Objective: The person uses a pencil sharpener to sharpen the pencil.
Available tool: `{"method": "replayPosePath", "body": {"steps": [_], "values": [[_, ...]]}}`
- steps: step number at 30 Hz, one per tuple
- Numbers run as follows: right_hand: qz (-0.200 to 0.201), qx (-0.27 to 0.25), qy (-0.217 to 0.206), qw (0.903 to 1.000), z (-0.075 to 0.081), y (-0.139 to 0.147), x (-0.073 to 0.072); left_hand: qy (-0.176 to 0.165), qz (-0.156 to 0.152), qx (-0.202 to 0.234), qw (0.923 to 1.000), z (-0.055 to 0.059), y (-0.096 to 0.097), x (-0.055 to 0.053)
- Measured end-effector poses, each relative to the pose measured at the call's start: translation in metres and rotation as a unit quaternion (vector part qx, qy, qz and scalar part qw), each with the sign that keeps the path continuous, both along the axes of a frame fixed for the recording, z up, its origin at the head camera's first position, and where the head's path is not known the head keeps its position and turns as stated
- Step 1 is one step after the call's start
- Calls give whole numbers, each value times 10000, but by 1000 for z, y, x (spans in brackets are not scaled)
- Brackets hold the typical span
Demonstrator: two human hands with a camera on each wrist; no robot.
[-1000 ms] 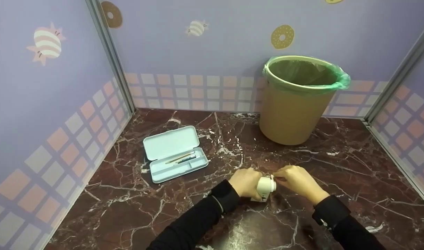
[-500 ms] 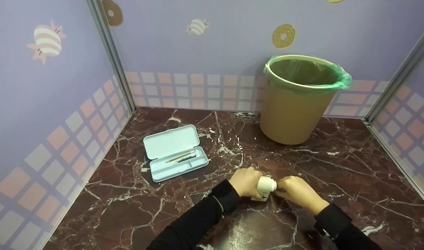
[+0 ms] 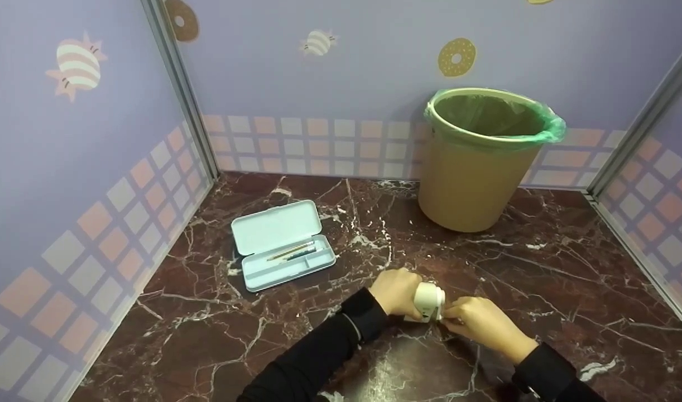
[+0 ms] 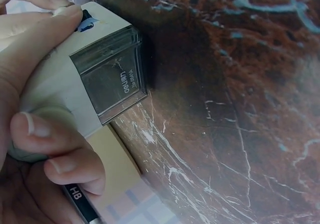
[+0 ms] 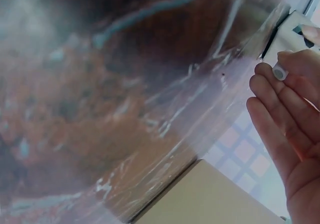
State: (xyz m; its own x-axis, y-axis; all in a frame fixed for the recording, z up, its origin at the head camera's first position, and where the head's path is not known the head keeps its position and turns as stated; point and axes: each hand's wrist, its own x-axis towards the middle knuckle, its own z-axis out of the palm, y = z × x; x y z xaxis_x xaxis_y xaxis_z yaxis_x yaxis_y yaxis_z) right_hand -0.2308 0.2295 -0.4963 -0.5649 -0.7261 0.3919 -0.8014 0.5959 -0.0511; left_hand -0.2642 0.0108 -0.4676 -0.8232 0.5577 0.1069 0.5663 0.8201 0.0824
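Observation:
A white crank pencil sharpener (image 3: pixel 427 301) is on the dark marbled table, gripped by my left hand (image 3: pixel 395 291). Its clear drawer (image 4: pixel 112 74) faces the left wrist camera. Below the curled fingers in that view, a dark pencil (image 4: pixel 79 200) marked HB sticks out beside the palm; where its other end sits is hidden. My right hand (image 3: pixel 478 322), on the sharpener's right side, pinches the small pale crank knob (image 5: pixel 279 72) between thumb and forefinger. The other right fingers extend loosely.
Left of the hands lies an opened light-blue pencil case (image 3: pixel 288 268) with pencils (image 3: pixel 291 252) in it. A tan bin (image 3: pixel 469 184) with a green liner stands at the back right. Pale crumbs (image 3: pixel 383 229) dot the table. Patterned walls enclose the back and sides.
My right hand has gone from the upper part of the sharpener's right side down and toward me, carrying the crank knob round. The left hand and sharpener have stayed in place.

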Motion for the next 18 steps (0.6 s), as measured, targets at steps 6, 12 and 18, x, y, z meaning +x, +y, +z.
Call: {"method": "replayPosePath", "body": {"steps": [6, 12, 18], "values": [[144, -32, 169, 9997, 6, 0, 8, -109, 47, -46, 9999, 1, 0, 0], [290, -14, 342, 9990, 16, 0, 13, -85, 20, -23, 10000, 1, 0, 0], [468, -212, 610, 9968, 28, 0, 18, -16, -23, 42, 10000, -1, 0, -1]]}}
